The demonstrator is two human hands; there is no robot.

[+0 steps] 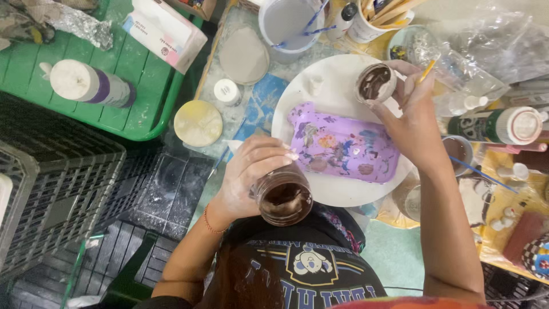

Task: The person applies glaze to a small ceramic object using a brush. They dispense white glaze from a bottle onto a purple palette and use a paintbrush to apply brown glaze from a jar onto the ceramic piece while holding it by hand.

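Two hands, both full — my left hand (pixel 251 171) wraps around a jar of brown paint (pixel 284 197) held near my chest, below the white plate (pixel 337 74). My right hand (pixel 409 117) grips a small brown-smeared lid (pixel 375 82) and a thin brush (pixel 424 73) just above the purple painted piece (pixel 343 146) lying on that plate.

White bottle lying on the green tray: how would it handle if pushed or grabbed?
The white bottle lies on its side on the green tray, so a sideways push would probably roll it. Its round, smooth-looking body may be slippery to pinch. The tray's raised rim should likely stop it.
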